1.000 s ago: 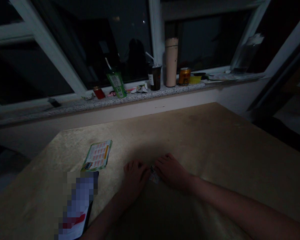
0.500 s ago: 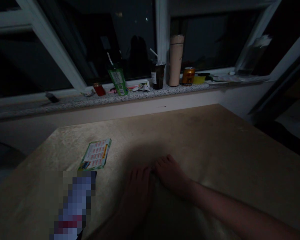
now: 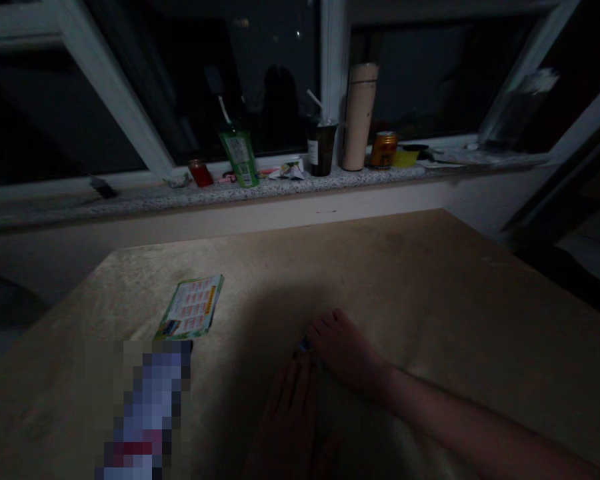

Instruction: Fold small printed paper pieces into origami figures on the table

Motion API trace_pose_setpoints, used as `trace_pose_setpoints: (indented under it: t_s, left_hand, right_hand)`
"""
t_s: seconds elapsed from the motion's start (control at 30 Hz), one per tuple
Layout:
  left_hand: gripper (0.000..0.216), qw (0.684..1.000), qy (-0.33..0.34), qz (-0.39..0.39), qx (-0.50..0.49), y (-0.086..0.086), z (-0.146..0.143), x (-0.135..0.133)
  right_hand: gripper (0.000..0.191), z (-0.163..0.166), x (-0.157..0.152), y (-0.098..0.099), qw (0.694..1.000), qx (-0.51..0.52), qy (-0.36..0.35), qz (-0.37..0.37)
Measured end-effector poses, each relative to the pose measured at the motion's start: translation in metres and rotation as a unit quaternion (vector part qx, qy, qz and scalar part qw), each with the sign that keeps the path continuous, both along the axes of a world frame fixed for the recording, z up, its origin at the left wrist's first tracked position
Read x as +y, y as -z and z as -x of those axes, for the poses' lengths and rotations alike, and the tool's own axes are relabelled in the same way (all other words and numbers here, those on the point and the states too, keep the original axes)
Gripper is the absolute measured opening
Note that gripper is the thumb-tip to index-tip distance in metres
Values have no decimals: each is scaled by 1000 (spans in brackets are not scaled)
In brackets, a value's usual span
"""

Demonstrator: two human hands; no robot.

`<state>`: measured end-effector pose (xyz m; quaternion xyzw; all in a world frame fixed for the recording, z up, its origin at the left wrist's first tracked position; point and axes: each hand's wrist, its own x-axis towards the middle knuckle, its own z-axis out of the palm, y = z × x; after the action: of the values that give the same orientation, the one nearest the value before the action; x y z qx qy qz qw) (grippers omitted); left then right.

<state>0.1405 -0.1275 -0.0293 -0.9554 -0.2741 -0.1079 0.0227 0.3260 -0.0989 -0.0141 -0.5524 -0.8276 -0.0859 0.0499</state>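
Note:
My left hand [image 3: 293, 413] lies low over the table, fingers stretched forward, their tips touching or nearly touching a small bluish, shiny object [image 3: 304, 345]. That object is too dark and small to name. Beside it, my right hand [image 3: 347, 350] rests on the tabletop with its fingers bent and close together, pressed against the object's right side. Its thumb is hidden. Both hands sit in a dark shadow on the beige table [image 3: 405, 267].
Printed cards [image 3: 193, 307] lie at the left, above a blurred-out blue-white item [image 3: 147, 407]. Along the windowsill [image 3: 280, 190] stand a green cup [image 3: 240, 160], a dark drink cup [image 3: 322, 150], a pink flask [image 3: 360, 117], a gold can [image 3: 384, 150] and a red jar [image 3: 200, 173].
My left hand has slid back toward me and slightly right, its fingers now narrower together. The small bluish object shows between the hands. My right hand has stayed nearly in place.

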Motion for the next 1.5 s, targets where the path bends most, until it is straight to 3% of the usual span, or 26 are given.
trace_pose_setpoints:
  t_s: [0.63,0.97,1.5]
  left_hand:
    - [76,999,-11,38,32,-5,-4,6]
    - [77,998,-32,-37,28,4,-3,4]
    - [77,999,-24,-43,20,1,-3,5]
  right_hand:
    - [16,-8,11,6,997,76,6,14]
    - [14,-10,12,8,997,77,-1,16]
    - [13,-9,12,10,996,85,0,8]
